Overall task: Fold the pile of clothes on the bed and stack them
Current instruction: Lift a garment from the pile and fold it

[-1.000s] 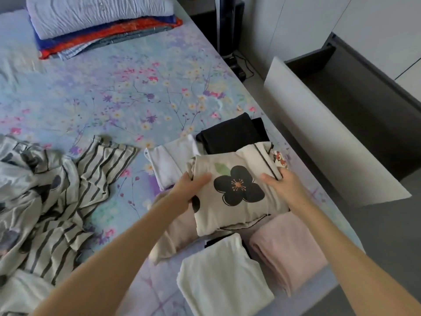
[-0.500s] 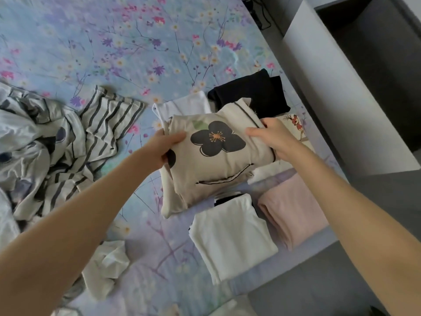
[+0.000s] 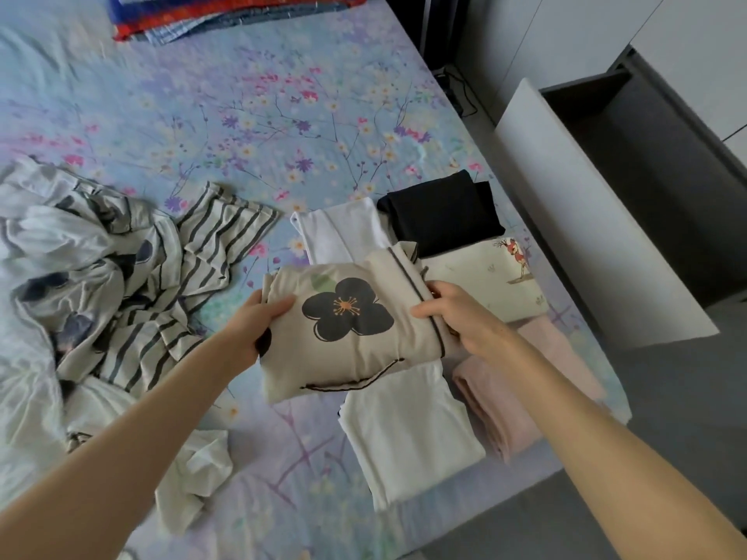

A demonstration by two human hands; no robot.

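A folded beige garment with a black flower print (image 3: pixel 347 329) is lifted above the bed, held at both ends. My left hand (image 3: pixel 254 325) grips its left edge and my right hand (image 3: pixel 456 313) grips its right edge along the dark piping. Below and around it lie folded pieces: a white one (image 3: pixel 343 232), a black one (image 3: pixel 440 212), a cream one with a deer print (image 3: pixel 493 280), a pink one (image 3: pixel 521 390) and a white one at the front (image 3: pixel 408 434). An unfolded heap of striped and spotted clothes (image 3: pixel 101 276) lies to the left.
The floral bedsheet (image 3: pixel 258 115) covers the bed. Folded blankets in red and blue (image 3: pixel 226 14) sit at the far edge. A small crumpled white piece (image 3: pixel 194 474) lies near the front. An open dark drawer with a white front (image 3: pixel 598 212) stands right of the bed.
Both hands have lifted the flower-print garment off the stack and carried it left and toward me, uncovering the cream deer-print piece beneath.
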